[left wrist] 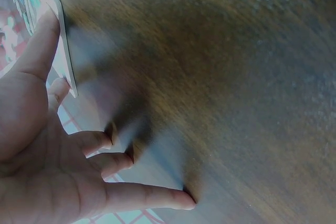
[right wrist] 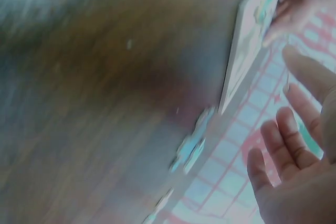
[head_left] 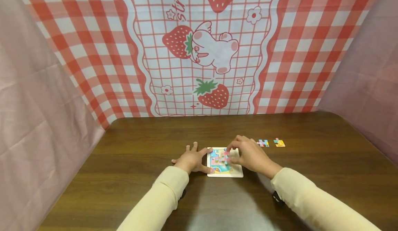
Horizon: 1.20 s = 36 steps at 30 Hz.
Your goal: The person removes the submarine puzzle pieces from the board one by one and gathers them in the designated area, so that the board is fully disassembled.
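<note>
A jigsaw puzzle in a pale frame (head_left: 237,173) lies flat on the table, its picture in pink, blue and teal partly filled. My left hand (head_left: 191,160) rests at its left side, thumb and index finger touching the frame, the other fingers spread straight on the table, as the left wrist view shows too. Above the right part of the puzzle, my right hand (head_left: 251,155) pinches a thin puzzle piece (right wrist: 287,74) between thumb and index finger. That piece appears edge-on in the right wrist view, and its picture is mostly hidden.
Right of the frame, beyond my right hand, lie loose puzzle pieces: a blue and pink one (head_left: 263,143), partly hidden by the hand, and a yellow and teal one (head_left: 279,143). A strawberry-print cloth (head_left: 199,99) hangs behind the brown wooden table (head_left: 140,196).
</note>
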Tool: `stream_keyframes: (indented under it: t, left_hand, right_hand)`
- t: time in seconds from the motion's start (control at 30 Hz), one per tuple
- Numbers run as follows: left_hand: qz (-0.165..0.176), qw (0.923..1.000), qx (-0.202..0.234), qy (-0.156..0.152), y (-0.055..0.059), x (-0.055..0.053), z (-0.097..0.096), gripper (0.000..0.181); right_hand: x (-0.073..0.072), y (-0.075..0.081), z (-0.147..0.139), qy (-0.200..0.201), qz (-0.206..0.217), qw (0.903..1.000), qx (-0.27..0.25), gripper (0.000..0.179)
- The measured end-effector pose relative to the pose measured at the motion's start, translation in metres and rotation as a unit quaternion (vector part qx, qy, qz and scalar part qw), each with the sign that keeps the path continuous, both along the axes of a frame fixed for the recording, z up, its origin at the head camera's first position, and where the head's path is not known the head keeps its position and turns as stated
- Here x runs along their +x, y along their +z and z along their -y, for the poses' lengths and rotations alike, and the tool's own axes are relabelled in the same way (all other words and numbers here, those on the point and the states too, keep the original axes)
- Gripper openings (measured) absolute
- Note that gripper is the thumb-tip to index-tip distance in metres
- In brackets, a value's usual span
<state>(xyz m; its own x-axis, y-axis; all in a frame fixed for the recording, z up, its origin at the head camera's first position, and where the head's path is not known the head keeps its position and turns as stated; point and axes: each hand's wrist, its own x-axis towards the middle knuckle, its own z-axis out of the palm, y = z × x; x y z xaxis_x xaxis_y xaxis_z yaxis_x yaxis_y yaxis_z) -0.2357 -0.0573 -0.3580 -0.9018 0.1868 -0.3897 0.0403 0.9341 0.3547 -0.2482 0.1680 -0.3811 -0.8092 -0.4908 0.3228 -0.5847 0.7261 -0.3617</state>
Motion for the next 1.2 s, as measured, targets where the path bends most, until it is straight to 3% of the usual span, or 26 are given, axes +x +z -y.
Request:
stream_keyframes:
  t: [0.17, 0.33, 0.5, 0.8, 1.03, 1.2]
  left_hand:
    - [0.001, 1.0, 0.004, 0.0, 0.001, 0.002, 0.0, 0.08]
    - [0.004, 1.0, 0.003, 0.0, 0.0, 0.002, 0.0, 0.08]
    - [0.006, 1.0, 0.004, 0.0, 0.0, 0.002, 0.0, 0.08]
    - [0.004, 1.0, 0.001, -0.001, -0.001, 0.002, 0.0, 0.08]
    - [0.005, 1.0, -0.001, 0.0, -0.003, 0.001, 0.0, 0.081]
    - [0.006, 1.0, -0.005, 0.0, -0.006, 0.001, 0.0, 0.081]
  right_hand:
    - [-0.005, 0.004, -0.018, 0.004, 0.046, 0.9963, -0.072, 0.026]
    - [-0.005, 0.005, -0.036, -0.003, 0.058, 0.9935, -0.098, 0.026]
    - [-0.003, 0.008, -0.05, -0.009, 0.063, 0.9934, -0.095, 0.026]
    - [0.0, 0.011, -0.082, -0.013, 0.027, 0.9958, -0.087, 0.026]
    - [0.001, 0.004, -0.108, -0.02, -0.005, 0.9967, -0.078, 0.027]
    - [0.002, 0.001, -0.121, -0.034, 0.024, 0.9966, -0.071, 0.026]
